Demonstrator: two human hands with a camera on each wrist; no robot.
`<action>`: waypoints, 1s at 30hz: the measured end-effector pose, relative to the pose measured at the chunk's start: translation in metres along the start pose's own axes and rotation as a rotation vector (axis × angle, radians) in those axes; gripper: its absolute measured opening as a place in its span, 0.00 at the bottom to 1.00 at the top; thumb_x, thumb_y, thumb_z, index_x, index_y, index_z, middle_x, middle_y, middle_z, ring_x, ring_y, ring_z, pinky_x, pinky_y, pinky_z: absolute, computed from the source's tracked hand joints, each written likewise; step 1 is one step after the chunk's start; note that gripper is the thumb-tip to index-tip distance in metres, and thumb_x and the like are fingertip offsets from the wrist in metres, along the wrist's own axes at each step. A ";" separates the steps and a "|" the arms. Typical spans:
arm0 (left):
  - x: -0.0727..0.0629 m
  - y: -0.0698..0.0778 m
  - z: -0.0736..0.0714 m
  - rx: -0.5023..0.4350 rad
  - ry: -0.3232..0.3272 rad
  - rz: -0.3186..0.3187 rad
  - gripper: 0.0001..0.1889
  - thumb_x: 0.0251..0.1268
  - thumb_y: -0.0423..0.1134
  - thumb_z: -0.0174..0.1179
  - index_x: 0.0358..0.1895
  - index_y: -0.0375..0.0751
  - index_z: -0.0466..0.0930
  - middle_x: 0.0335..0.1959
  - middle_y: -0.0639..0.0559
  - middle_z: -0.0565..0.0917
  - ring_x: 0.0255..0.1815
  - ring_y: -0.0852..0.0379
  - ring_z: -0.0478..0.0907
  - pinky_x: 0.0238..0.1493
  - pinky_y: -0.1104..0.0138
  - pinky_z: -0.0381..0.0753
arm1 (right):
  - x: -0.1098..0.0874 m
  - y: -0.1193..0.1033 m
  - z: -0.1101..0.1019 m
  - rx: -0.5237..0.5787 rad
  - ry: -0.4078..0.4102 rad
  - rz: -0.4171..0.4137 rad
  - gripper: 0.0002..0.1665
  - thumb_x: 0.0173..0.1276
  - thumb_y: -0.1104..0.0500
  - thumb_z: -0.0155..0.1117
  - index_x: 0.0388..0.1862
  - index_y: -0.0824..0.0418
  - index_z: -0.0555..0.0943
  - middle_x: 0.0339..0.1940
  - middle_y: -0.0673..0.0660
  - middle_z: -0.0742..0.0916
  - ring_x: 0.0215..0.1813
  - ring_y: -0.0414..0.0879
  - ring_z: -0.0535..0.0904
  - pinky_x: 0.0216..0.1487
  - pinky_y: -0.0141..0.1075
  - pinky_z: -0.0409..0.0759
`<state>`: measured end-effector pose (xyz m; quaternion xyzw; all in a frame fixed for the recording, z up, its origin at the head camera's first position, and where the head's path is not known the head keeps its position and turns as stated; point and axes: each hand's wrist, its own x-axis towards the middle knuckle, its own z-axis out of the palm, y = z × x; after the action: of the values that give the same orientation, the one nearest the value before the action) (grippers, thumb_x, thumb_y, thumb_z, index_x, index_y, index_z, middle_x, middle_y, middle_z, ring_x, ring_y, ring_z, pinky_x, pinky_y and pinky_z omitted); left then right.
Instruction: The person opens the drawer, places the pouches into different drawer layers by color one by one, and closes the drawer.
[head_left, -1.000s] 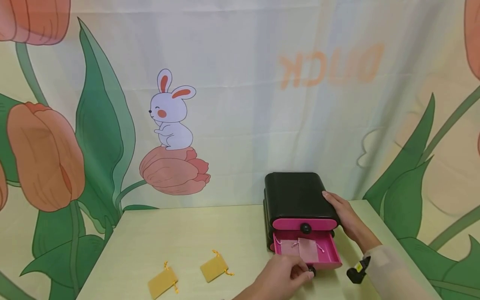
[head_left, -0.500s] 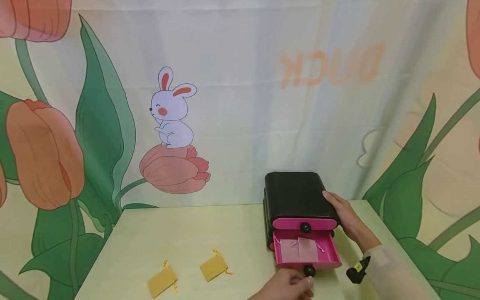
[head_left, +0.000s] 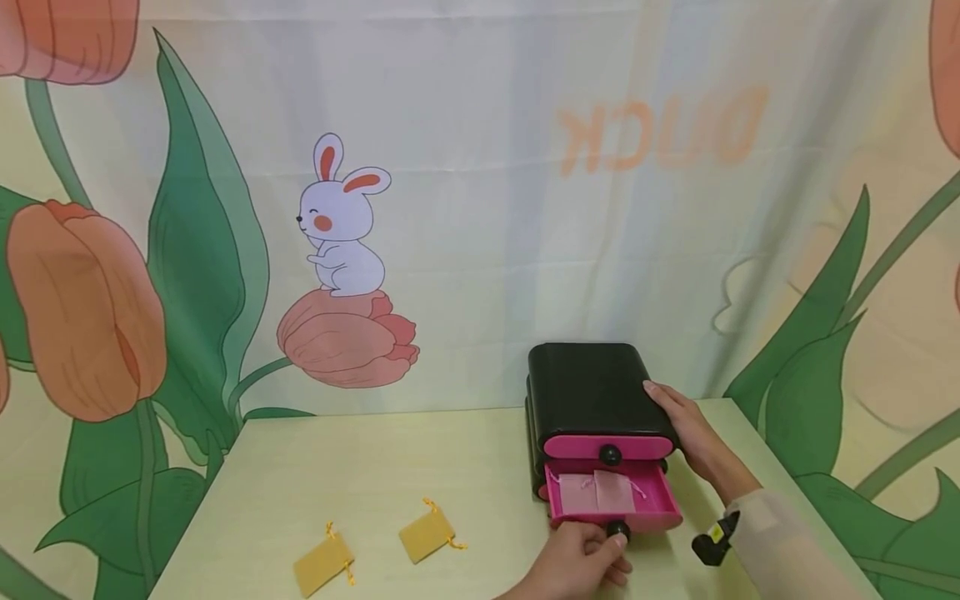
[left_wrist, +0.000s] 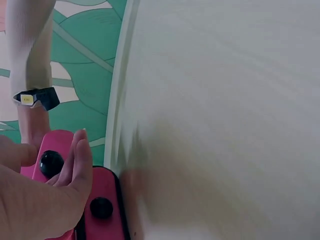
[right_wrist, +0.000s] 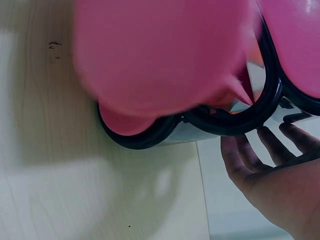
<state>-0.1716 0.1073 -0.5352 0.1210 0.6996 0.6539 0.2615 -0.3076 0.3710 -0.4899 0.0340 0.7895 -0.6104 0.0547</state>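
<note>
A small black cabinet (head_left: 588, 387) with pink drawers stands at the table's right. Its middle drawer (head_left: 658, 498) is pulled out and holds two pale pink drawstring pouches (head_left: 615, 492), side by side. My left hand (head_left: 573, 558) is at that drawer's round black knob (head_left: 618, 530); in the left wrist view the knob shows between the thumb and the extended fingers (left_wrist: 80, 160). Against the cabinet's right side rests my right hand (head_left: 690, 429), with fingertips touching the black casing in the right wrist view. The drawer front hides part of that view.
Two gold drawstring pouches lie on the pale wooden table (head_left: 337, 458), a left one (head_left: 324, 564) and a right one (head_left: 427, 533). The top drawer (head_left: 570, 447) and the bottom drawer (left_wrist: 107, 222) are closed. A printed curtain (head_left: 465, 208) hangs behind the table.
My left hand dipped below the knob, then came back up to it. The middle drawer has slid slightly inward. My right hand has stayed on the cabinet's side.
</note>
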 end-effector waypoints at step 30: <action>0.051 0.008 -0.018 0.097 0.224 0.172 0.10 0.75 0.42 0.68 0.42 0.37 0.85 0.29 0.47 0.91 0.32 0.48 0.91 0.30 0.67 0.86 | 0.002 0.001 0.000 0.002 -0.004 -0.002 0.56 0.79 0.25 0.48 0.88 0.62 0.52 0.84 0.69 0.63 0.83 0.65 0.58 0.82 0.62 0.55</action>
<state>-0.2247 0.1193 -0.5374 0.1193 0.7423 0.6485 0.1189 -0.3097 0.3713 -0.4906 0.0320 0.7887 -0.6114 0.0557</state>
